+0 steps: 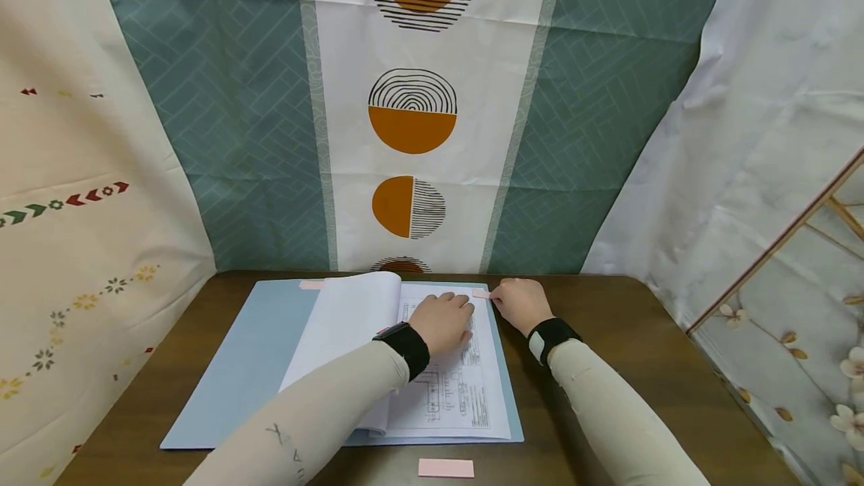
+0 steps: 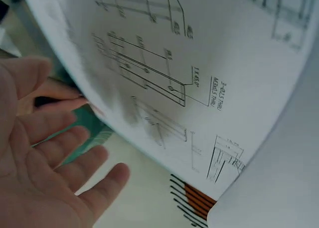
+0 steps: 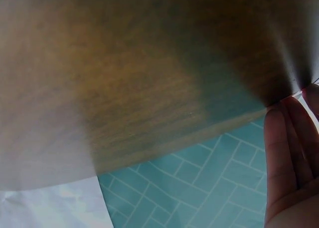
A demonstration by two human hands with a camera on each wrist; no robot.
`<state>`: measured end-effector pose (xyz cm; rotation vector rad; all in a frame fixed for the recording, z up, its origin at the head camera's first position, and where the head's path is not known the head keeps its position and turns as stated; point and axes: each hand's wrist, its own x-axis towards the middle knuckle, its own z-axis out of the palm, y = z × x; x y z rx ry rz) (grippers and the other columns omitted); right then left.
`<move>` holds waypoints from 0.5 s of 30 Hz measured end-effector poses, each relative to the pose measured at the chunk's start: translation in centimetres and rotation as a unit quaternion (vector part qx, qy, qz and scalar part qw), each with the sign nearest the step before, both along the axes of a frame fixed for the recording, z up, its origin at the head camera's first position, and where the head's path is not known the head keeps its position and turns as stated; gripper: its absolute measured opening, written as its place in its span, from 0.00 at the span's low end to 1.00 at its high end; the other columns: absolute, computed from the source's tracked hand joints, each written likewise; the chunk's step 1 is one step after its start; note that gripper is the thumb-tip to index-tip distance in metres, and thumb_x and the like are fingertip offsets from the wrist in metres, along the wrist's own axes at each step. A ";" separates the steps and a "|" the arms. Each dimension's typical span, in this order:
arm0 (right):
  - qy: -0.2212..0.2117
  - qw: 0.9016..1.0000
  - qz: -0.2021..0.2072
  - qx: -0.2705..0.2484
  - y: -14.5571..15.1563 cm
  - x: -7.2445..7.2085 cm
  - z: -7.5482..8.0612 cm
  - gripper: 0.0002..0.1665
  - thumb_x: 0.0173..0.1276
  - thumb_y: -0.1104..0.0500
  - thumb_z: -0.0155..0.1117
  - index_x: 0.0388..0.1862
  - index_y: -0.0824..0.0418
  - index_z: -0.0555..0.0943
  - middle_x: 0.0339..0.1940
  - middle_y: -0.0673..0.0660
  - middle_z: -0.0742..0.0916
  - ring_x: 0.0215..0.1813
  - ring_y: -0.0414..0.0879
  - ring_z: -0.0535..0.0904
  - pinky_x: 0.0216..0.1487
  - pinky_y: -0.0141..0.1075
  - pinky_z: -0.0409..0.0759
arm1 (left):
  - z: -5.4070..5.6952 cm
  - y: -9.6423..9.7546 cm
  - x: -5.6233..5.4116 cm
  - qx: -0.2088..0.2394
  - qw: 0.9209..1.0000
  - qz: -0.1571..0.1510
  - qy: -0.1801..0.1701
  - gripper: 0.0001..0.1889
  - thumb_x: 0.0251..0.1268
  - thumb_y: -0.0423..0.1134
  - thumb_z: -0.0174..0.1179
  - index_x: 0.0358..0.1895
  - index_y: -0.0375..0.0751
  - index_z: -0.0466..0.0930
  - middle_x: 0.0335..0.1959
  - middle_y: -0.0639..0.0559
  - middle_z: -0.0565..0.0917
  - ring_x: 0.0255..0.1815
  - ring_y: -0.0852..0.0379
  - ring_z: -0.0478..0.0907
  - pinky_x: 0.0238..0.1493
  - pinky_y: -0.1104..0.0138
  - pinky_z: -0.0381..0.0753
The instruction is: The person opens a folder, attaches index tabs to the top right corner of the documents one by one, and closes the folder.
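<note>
A light blue folder lies spread on the table, holding white sheets printed with technical drawings. Over its left part curves a turned-back page. My left hand rests on the drawing sheet, fingers loosely extended; the left wrist view shows this hand's palm and spread fingers beside the printed page. At the sheet's top right corner, my right hand pinches the outer end of a pink sticky tab. In the right wrist view the right hand's fingertips meet at the paper's edge.
Another pink sticky tab sits at the folder's top edge on the left. A pink sticky-note pad lies on the brown wooden table near its front. Patterned cloths hang behind and at both sides.
</note>
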<state>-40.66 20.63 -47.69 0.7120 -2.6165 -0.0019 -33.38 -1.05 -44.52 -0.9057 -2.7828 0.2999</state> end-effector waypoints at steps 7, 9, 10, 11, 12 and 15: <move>-0.005 1.000 0.001 0.001 -0.2 -0.2 0.0 0.08 0.70 0.63 0.81 0.45 0.54 0.97 0.37 0.53 0.94 0.37 0.50 0.91 0.39 0.46 0.89 | -1.6 1.3 -2.3 0.005 0.999 0.004 -0.033 0.32 0.83 0.61 0.61 0.79 0.48 0.77 0.80 0.54 0.76 0.79 0.51 0.74 0.73 0.52 0.77; -0.009 1.000 0.005 0.000 -0.3 -0.2 0.0 0.07 0.70 0.63 0.80 0.45 0.55 0.97 0.38 0.54 0.95 0.38 0.51 0.91 0.40 0.47 0.89 | -1.9 1.4 -2.6 0.008 0.999 0.006 -0.045 0.34 0.84 0.62 0.59 0.82 0.48 0.74 0.83 0.54 0.72 0.81 0.51 0.72 0.76 0.51 0.74; -0.012 1.000 0.005 -0.001 -0.3 -0.2 0.0 0.07 0.70 0.63 0.80 0.46 0.56 0.97 0.39 0.54 0.95 0.39 0.51 0.92 0.41 0.48 0.89 | -1.9 1.5 -2.7 0.010 0.999 0.006 -0.051 0.35 0.84 0.63 0.58 0.83 0.48 0.73 0.85 0.54 0.70 0.81 0.51 0.71 0.77 0.51 0.73; -0.014 1.000 0.004 -0.002 -0.3 -0.1 0.1 0.07 0.70 0.63 0.80 0.46 0.56 0.97 0.40 0.54 0.95 0.40 0.52 0.92 0.42 0.48 0.90 | -2.0 1.5 -2.7 0.014 0.998 0.005 -0.055 0.35 0.84 0.63 0.58 0.83 0.48 0.72 0.85 0.54 0.69 0.82 0.50 0.71 0.77 0.50 0.73; -0.015 1.000 0.003 -0.002 -0.3 0.0 0.2 0.08 0.70 0.63 0.80 0.46 0.56 0.97 0.40 0.54 0.95 0.41 0.52 0.92 0.43 0.48 0.90 | -2.0 1.6 -2.8 0.015 0.998 0.004 -0.060 0.36 0.84 0.64 0.57 0.84 0.49 0.71 0.86 0.54 0.68 0.82 0.50 0.70 0.77 0.50 0.72; -0.017 1.000 -0.004 0.000 -0.3 0.1 0.4 0.08 0.70 0.63 0.81 0.47 0.57 0.97 0.41 0.54 0.95 0.42 0.52 0.92 0.44 0.48 0.90 | -2.2 1.7 -3.0 0.017 0.997 0.003 -0.071 0.37 0.86 0.66 0.53 0.86 0.49 0.69 0.87 0.54 0.66 0.83 0.50 0.68 0.77 0.48 0.72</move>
